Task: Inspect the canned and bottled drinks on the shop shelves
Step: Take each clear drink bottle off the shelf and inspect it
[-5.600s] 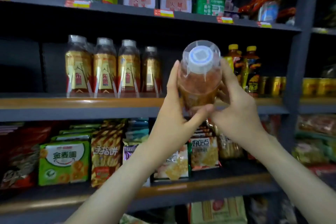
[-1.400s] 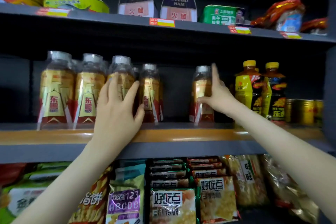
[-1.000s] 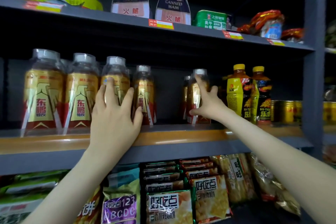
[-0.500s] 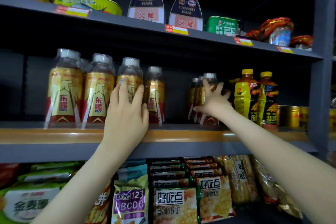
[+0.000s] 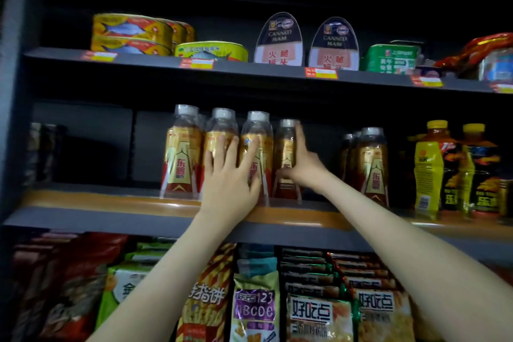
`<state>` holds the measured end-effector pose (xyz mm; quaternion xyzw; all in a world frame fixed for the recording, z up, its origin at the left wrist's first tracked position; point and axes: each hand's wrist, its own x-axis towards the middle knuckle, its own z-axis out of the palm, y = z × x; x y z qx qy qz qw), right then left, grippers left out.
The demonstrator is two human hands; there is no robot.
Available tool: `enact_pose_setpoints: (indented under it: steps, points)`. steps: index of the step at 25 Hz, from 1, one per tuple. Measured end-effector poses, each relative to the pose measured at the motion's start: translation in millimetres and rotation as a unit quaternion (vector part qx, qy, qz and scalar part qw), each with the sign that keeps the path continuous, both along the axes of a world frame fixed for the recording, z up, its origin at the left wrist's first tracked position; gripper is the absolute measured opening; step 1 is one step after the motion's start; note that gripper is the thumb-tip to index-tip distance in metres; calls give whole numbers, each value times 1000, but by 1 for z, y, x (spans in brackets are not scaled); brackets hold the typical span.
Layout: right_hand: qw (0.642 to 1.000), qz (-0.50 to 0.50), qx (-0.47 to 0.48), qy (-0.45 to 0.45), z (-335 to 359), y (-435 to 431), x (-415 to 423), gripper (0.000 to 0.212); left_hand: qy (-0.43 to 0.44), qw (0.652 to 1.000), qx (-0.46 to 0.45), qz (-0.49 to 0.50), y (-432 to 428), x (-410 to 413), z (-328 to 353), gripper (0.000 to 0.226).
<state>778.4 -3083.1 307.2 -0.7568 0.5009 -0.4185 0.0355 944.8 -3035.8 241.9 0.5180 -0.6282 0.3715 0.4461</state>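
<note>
Gold-and-red labelled drink bottles with clear caps stand in a row on the middle shelf [image 5: 111, 203]. My left hand [image 5: 230, 175] lies flat with fingers spread against the fronts of the second bottle [image 5: 219, 130] and the third bottle [image 5: 256, 128]. My right hand [image 5: 304, 165] wraps the fourth bottle [image 5: 286, 147] from its right side, thumb across the front and index finger up along its side. The first bottle [image 5: 181, 153] stands untouched. A further group of the same bottles [image 5: 372, 158] stands apart to the right.
Two yellow-capped drink bottles [image 5: 429, 169] stand at the shelf's right end. On the top shelf are fish cans [image 5: 130, 33], canned ham [image 5: 279, 41] and a green tin [image 5: 391, 57]. Snack bags [image 5: 313, 311] fill the shelf below. A dark gap lies left of the row.
My right hand has left the right-hand bottle group and moved left onto the fourth bottle of the row. My left hand stays on the row, its fingers spread wider.
</note>
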Motion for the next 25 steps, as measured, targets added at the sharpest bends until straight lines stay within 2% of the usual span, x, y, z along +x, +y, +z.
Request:
enact_pose_setpoints:
  steps: [4, 7, 9, 11, 13, 16, 19, 22, 25]
  points:
    - [999, 4, -19, 39, 7, 42, -29, 117, 15, 999, 14, -32, 11, -11, -3, 58]
    - [987, 25, -154, 43, -2, 80, -45, 107, 81, 980, 8, -184, 31, -36, -1, 63]
    - [973, 50, -222, 39, -13, 104, -53, 102, 134, 933, 48, -331, 51, -56, 3, 75]
    - [967, 63, -244, 41, -25, 133, -61, 98, 167, 868, 88, -459, 73, -69, 0, 81]
    - [970, 93, -221, 48, -41, 164, -66, 98, 184, 821, 112, -529, 92, -73, -16, 77]
    - [978, 157, -137, 32, -83, 190, -67, 104, 218, 786, 137, -563, 115, -62, -57, 69]
    - [979, 203, -1, -14, -146, 191, -61, 110, 274, 785, 192, -521, 135, -50, -113, 69]
    - [964, 238, 105, -44, -216, 186, -48, 113, 329, 786, 267, -450, 153, -39, -171, 74]
    - [945, 269, 177, -59, -280, 193, -30, 116, 415, 762, 318, -383, 174, -27, -219, 70]
